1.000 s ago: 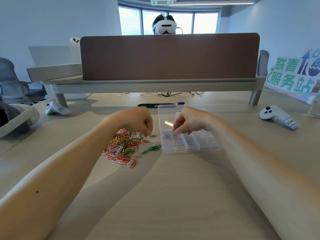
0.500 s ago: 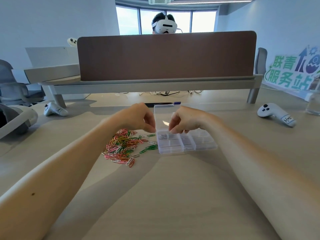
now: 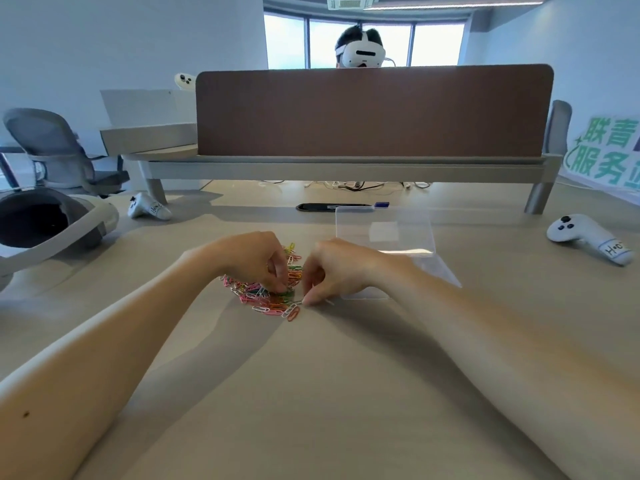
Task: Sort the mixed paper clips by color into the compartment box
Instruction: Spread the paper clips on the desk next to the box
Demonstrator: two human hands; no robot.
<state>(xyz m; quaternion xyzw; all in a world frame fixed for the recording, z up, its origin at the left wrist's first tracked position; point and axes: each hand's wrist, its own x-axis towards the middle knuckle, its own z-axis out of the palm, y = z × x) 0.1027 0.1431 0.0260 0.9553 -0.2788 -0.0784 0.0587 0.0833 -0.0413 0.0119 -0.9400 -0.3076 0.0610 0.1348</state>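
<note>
Head view: both hands work low over the table (image 3: 311, 393). The paper clips (image 3: 258, 294) lie in a loose mixed heap of pink, green, orange and white, directly under the left hand (image 3: 254, 259) and just left of the right hand (image 3: 341, 271). The left hand's fingers are curled down into the far side of the heap. Cannot tell whether they have a clip or are only picking through. The right hand's thumb and forefinger are narrowed to a pinch at the heap's near edge, closed on a pale clip (image 3: 300, 302) that lies against the tabletop. The compartment box (image 3: 445, 273) sits just beyond the right wrist, clear plastic, lid raised, trays mostly hidden by the hand. Judgement: the clips are featherweight, stiff wire with a slick coating, and they hook each other readily, so one lifted from the middle may drag its neighbours along. Best taken singly from the heap's fringe, nipped across the loops with the fingertips.
</note>
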